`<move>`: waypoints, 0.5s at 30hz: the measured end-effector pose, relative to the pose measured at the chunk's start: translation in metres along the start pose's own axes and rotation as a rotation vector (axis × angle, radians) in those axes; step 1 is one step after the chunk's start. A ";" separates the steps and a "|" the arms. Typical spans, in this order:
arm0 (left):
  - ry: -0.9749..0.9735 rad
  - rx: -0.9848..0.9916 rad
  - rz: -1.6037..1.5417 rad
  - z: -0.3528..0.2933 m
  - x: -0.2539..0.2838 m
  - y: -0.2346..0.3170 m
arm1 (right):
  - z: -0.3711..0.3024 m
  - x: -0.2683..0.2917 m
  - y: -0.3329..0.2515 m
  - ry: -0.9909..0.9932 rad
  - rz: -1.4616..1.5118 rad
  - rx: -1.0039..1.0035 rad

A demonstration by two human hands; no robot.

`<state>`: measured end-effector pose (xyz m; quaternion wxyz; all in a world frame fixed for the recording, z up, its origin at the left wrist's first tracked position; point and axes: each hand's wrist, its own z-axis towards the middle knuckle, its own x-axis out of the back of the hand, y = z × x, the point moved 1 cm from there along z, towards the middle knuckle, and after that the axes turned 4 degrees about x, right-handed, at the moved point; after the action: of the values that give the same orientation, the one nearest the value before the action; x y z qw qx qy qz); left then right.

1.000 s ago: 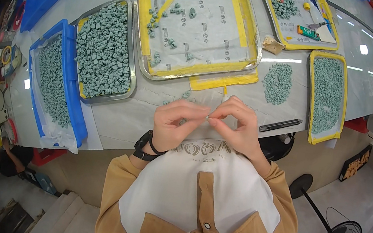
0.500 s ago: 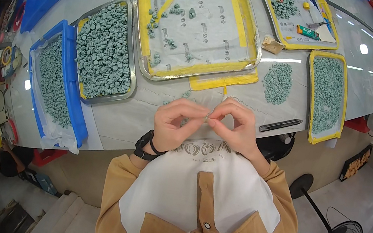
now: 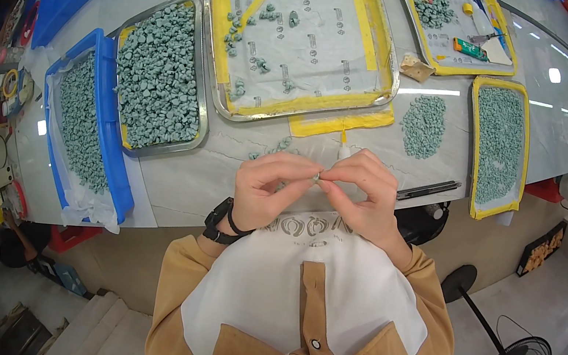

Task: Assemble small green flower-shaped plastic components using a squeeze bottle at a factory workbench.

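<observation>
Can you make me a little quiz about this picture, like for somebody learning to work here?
1. Pick one. Which wrist wears the black watch? A: right. B: left. C: neither.
2. True or false: the oval heap of green pieces lies inside a tray.
3. What do the left hand and right hand pinch between their fingertips?

Key
1. B.
2. False; it lies right on the grey tabletop.
3. A small greenish piece.
</observation>
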<state>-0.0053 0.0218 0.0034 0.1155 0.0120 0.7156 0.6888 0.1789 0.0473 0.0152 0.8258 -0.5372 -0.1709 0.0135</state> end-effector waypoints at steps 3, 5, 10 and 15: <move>-0.007 -0.009 0.020 -0.001 0.000 -0.002 | 0.000 0.001 0.000 -0.002 0.000 0.000; -0.005 -0.019 0.044 -0.001 -0.001 -0.003 | 0.001 0.003 0.001 -0.035 0.002 -0.001; -0.016 -0.016 0.046 0.001 -0.002 -0.006 | -0.002 0.002 0.004 -0.030 0.039 -0.033; -0.005 0.004 0.024 0.001 0.002 -0.012 | -0.005 -0.001 0.007 -0.037 0.021 -0.042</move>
<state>-0.0052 0.0221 -0.0084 0.1091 0.0226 0.7166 0.6885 0.1804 0.0460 0.0072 0.8108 -0.5560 -0.1808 0.0287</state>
